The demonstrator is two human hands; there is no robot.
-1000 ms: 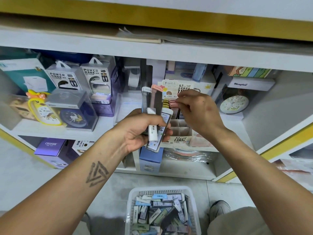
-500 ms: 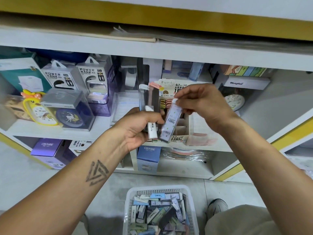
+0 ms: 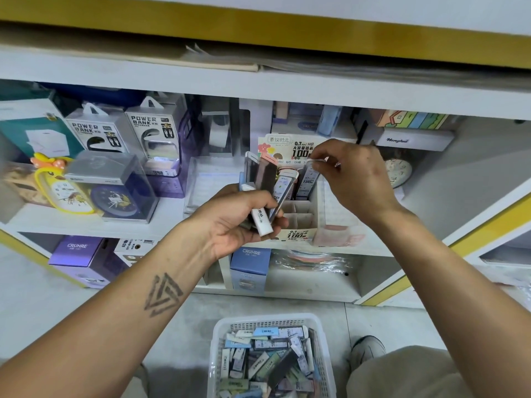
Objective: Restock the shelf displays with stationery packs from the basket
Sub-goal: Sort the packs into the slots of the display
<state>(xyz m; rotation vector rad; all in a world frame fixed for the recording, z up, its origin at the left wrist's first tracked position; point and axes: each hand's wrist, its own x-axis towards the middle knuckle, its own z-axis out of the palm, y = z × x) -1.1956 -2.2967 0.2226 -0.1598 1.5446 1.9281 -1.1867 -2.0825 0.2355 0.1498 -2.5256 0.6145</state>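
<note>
The white shelf unit fills the upper view, and on it stands the display box, a white cardboard tray with open square cells and a printed header card reading 0.7 mm HB and 100. Below the display box, on the grey floor, sits the white basket, crowded with slim rectangular stationery packs in white, pale blue, grey and dark tones. The left forearm, bearing a triangle tattoo, reaches up from the lower left, and the left hand sits just in front of the display box's left edge, palm turned inward, fingers and thumb curled tight around a bundle of packs standing upright: clear cases with dark and pinkish inserts, plus one white pack slanting down across the fingers. The right arm comes from the lower right, wrist bent down, and the right hand hovers over the back cells of the display box, thumb and forefinger pinched on the top end of a single pack, a slim clear case with small print, hanging upright, its lower end at the back row of cells beside packs already standing there.
</note>
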